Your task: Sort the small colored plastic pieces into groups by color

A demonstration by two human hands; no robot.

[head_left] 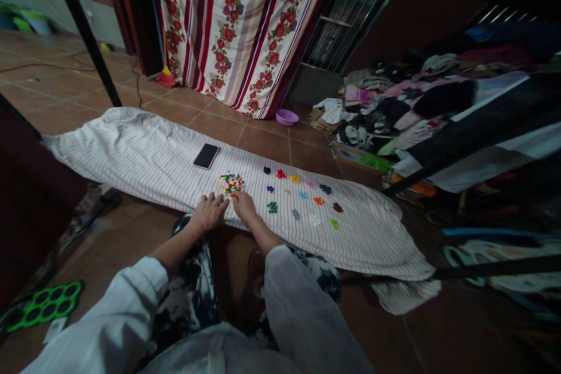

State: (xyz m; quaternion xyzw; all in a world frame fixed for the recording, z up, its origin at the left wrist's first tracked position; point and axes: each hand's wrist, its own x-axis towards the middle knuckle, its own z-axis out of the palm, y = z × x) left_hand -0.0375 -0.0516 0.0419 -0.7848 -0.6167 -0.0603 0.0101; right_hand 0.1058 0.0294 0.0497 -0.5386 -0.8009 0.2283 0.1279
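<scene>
A mixed pile of small coloured beads or pieces (232, 182) lies on a striped cloth (158, 152). My left hand (211, 211) rests palm down at the cloth's near edge, fingers spread, just left of the pile's lower side. At the pile's lower right, my right hand (243, 206) has its fingers bent together in a pinch; whatever is between them is hidden. To the right lie several small heaps sorted by colour, among them a red heap (281, 173), a dark green heap (272, 207), an orange heap (319, 201) and a lime heap (334, 224).
A dark-screened phone (207, 155) lies left of the pile. Beyond the cloth, a purple bowl (287, 117) sits on the tiled floor before a flowered curtain (245, 29). Heaped clothes (412, 99) fill the right side. Dark bars (83, 29) cross the view at both sides.
</scene>
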